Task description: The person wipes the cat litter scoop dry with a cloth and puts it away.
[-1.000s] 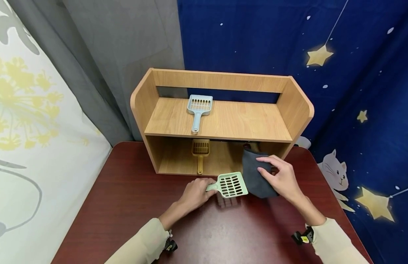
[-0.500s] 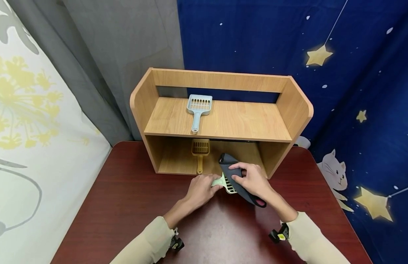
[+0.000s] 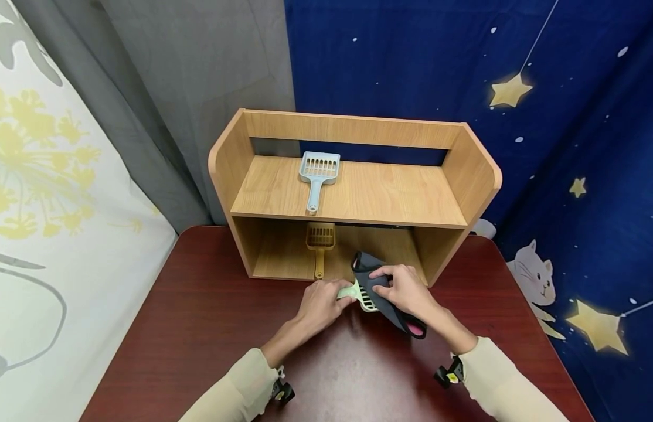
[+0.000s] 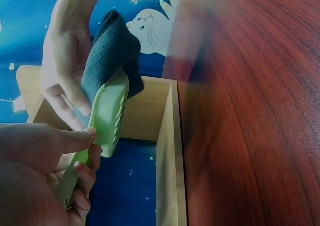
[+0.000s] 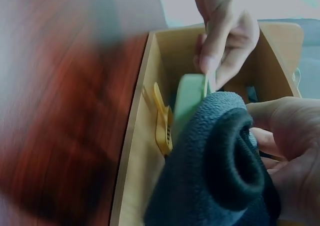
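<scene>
Wiping: green scoop (image 3: pixel 362 294) under dark cloth (image 3: pixel 385 296), seemingly mid-clean.
Left hand (image 3: pixel 318 305): grips scoop handle.
Right hand (image 3: pixel 405 290): clutches cloth.

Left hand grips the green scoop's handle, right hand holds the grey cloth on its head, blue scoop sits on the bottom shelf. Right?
Not quite. The head view shows the blue scoop on the top shelf; the yellow scoop is on the bottom one. The left hand does grip the green scoop, and the right hand holds the grey cloth on it.
</scene>
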